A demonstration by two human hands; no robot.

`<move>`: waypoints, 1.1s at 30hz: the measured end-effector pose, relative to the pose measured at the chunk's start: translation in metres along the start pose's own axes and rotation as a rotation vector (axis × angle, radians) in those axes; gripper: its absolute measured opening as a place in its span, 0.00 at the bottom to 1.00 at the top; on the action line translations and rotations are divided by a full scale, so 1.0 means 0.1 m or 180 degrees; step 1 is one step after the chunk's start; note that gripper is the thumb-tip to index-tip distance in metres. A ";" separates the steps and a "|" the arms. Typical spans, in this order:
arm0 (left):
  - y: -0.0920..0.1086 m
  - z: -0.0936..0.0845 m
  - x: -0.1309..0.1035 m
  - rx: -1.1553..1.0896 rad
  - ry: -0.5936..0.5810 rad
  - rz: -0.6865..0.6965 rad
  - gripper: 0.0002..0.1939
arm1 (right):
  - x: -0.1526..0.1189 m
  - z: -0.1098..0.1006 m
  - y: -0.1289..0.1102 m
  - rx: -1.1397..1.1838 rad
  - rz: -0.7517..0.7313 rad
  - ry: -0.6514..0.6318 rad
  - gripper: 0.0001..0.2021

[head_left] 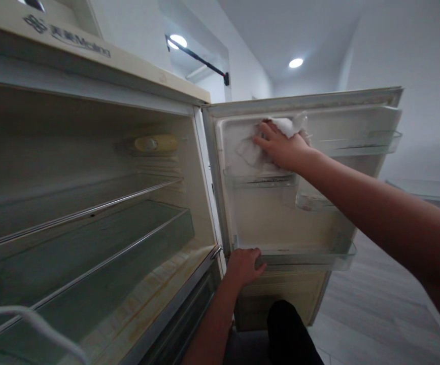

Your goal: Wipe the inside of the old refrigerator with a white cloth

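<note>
An open fridge door [265, 218] with clear shelves on its inner side takes up the middle of the head view. High on the door, my right hand [282, 147] presses a white cloth [252, 151] against the inner panel, above a small clear shelf [260, 180]. Part of the cloth bunches up behind the hand. My left hand [243, 266] rests at the hinge-side end of the lower door shelf [307, 259], its fingers a little apart and nothing seen in them.
The fridge interior [166, 195] lies open on the left, with a glass shelf [75, 195] and a clear drawer [128, 253]. A white curved tube or cable [40, 324] crosses the lower left. My dark-clothed knee [288, 329] is below the door.
</note>
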State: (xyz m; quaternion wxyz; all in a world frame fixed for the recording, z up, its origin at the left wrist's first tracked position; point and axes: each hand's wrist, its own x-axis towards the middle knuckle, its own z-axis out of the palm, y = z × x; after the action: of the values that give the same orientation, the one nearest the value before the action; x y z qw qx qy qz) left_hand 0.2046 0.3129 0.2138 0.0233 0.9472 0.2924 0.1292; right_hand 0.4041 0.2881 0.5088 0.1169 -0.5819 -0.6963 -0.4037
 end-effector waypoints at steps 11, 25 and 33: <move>0.09 0.06 0.05 0.0184 0.0297 0.0110 0.19 | 0.30 0.19 -0.11 0.0469 0.0190 -0.0222 0.14; 0.15 0.09 0.12 0.0273 0.0341 0.0024 0.19 | 0.22 0.12 0.02 0.1884 0.0345 -0.1794 0.17; 0.14 0.07 0.10 0.0297 0.0322 0.0054 0.18 | 0.11 0.00 -0.12 0.1786 0.0178 -0.1403 0.19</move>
State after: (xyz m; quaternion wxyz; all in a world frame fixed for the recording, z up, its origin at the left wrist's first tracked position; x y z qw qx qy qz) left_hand 0.2217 0.3071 0.2108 -0.0368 0.9420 0.2909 0.1633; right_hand 0.3896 0.2955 0.5105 0.1301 -0.6190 -0.7723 -0.0582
